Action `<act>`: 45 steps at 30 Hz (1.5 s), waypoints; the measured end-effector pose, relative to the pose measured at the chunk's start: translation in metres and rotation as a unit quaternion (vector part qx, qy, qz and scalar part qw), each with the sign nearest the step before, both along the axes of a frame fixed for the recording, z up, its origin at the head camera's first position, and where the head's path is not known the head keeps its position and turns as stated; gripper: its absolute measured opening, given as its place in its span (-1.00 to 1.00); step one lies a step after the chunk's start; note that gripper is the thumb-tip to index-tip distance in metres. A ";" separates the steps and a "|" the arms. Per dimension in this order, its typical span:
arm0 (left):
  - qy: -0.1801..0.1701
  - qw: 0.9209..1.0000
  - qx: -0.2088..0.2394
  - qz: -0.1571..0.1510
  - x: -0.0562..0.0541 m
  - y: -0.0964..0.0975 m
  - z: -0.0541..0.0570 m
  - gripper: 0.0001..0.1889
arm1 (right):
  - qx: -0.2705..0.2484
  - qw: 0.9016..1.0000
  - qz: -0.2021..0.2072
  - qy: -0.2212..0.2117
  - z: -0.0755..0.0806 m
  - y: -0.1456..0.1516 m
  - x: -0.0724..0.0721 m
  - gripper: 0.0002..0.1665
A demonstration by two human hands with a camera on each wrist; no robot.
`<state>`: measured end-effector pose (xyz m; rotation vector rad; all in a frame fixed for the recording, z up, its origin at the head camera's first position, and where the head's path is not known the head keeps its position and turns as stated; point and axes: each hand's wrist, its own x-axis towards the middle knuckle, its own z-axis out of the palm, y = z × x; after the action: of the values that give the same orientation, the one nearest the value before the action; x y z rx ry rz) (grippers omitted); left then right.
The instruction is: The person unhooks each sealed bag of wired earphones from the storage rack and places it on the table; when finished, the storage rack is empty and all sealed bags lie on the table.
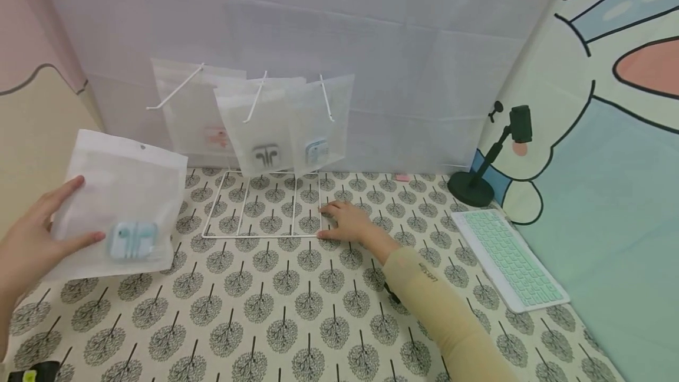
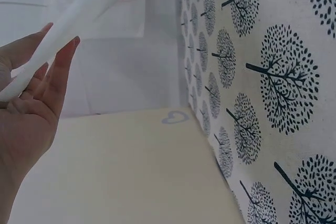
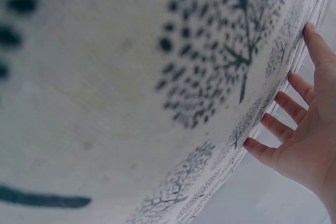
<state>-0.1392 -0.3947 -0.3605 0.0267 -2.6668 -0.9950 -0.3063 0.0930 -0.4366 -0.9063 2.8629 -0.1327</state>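
At the left, my left hand (image 1: 42, 240) holds a frosted white pouch (image 1: 132, 187), thumb across its front and fingers behind. Through its lower part shows a pale blue and white earphone set (image 1: 134, 240). In the left wrist view, the pouch (image 2: 68, 22) appears edge-on between thumb and fingers of the hand (image 2: 31, 103). My right hand (image 1: 347, 223) rests at the right side of a white wire rack's base (image 1: 265, 236), its fingertips by the end bar. In the right wrist view, the spread fingers of that hand (image 3: 299, 124) touch the tree-print cloth (image 3: 131, 77).
Three white hooks rise behind the base. Frosted pouches hang there, one showing pink contents (image 1: 216, 136), one dark earphones (image 1: 266, 156), one a blue item (image 1: 317, 151). On the right stand a black phone holder (image 1: 477, 175) and a mint-green keyboard (image 1: 511, 258). A pink piece (image 1: 402, 178) lies at the back.
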 end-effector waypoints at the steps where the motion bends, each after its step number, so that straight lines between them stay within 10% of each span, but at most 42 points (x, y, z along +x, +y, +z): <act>1: -0.021 1.000 -0.003 0.002 -0.003 -0.003 0.000 0.09 | -0.001 1.000 -0.001 0.001 0.000 0.001 0.000 -0.11; 8: -0.092 0.996 0.001 -0.006 -0.031 -0.021 -0.008 0.04 | -0.008 1.000 0.006 0.004 0.000 0.004 0.000 -0.12; 23: -0.127 0.989 -0.065 -0.045 -0.078 -0.050 -0.027 0.09 | -0.009 1.000 0.002 0.000 -0.002 0.000 0.002 -0.12; 33: -0.099 0.988 -0.080 -0.092 -0.092 -0.053 -0.047 0.18 | -0.008 1.000 0.004 0.002 0.002 0.001 0.002 -0.11; 45: -0.103 0.979 -0.173 -0.039 -0.099 -0.049 -0.067 0.26 | -0.002 1.000 0.004 0.004 0.000 0.001 0.001 -0.10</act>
<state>-0.2386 -0.4438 -0.4275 -0.0514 -3.0163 -0.5617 -0.3050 0.0937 -0.4371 -0.9206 2.8660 -0.1334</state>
